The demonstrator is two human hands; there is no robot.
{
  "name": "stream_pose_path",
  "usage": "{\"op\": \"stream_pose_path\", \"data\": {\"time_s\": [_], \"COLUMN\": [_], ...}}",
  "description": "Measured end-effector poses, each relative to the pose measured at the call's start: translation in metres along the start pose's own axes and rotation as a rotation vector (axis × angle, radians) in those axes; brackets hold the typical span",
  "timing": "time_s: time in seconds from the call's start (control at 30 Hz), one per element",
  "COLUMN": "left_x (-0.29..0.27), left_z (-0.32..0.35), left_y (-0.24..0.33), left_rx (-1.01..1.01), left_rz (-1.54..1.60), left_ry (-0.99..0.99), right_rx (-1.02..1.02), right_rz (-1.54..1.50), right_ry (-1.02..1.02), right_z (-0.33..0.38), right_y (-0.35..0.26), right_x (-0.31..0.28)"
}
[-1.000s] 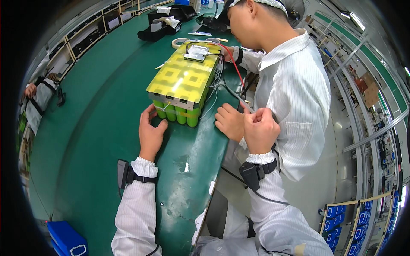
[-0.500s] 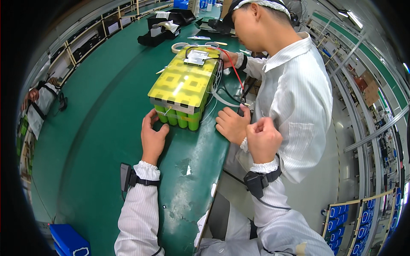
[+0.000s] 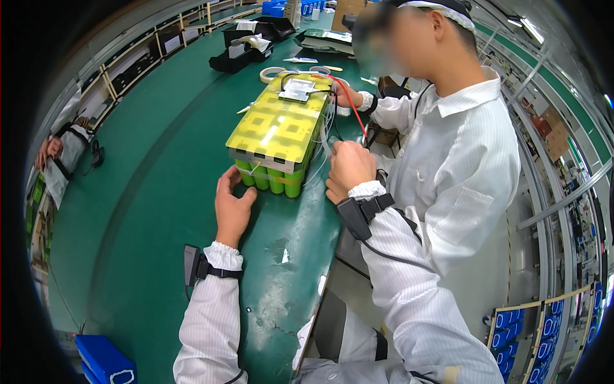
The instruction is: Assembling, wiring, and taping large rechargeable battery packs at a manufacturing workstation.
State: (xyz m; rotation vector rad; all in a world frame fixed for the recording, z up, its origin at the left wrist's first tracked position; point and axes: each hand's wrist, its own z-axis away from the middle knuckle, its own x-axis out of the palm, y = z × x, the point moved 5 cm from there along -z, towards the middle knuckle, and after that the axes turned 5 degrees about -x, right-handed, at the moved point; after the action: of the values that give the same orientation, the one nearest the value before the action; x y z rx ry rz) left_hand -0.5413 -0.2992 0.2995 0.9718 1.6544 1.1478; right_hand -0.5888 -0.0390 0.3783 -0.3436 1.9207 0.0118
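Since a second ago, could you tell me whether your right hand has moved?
Yes. The right hand has moved from the table edge up against the battery pack, closing on the white wires at its side.

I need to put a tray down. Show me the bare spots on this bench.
Bare green bench lies left of the battery pack, out to the shelf edge, and near the left hand, beside the left sleeve. Crowded: the far end with tape roll and black boxes, and the pack's right side with wires, right hand and co-worker.
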Motion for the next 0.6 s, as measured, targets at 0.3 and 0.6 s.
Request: {"op": "stream_pose_path", "data": {"time_s": [0.3,0.6], "left_x": [-0.003,-0.001], "left_z": [-0.001,-0.005], "left_y": [-0.008,-0.018], "left_rx": [-0.006,-0.011], "left_rz": [-0.01,-0.013], "left_ry": [0.004,0.01], "right_rx": [0.084,0.257], "right_rz": [0.105,0.134], "right_ry": [0.126,0.061], "right_z": [-0.005,-0.009], "right_y": [0.003,0.012], "right_x": [-0.01,-0.014]}}
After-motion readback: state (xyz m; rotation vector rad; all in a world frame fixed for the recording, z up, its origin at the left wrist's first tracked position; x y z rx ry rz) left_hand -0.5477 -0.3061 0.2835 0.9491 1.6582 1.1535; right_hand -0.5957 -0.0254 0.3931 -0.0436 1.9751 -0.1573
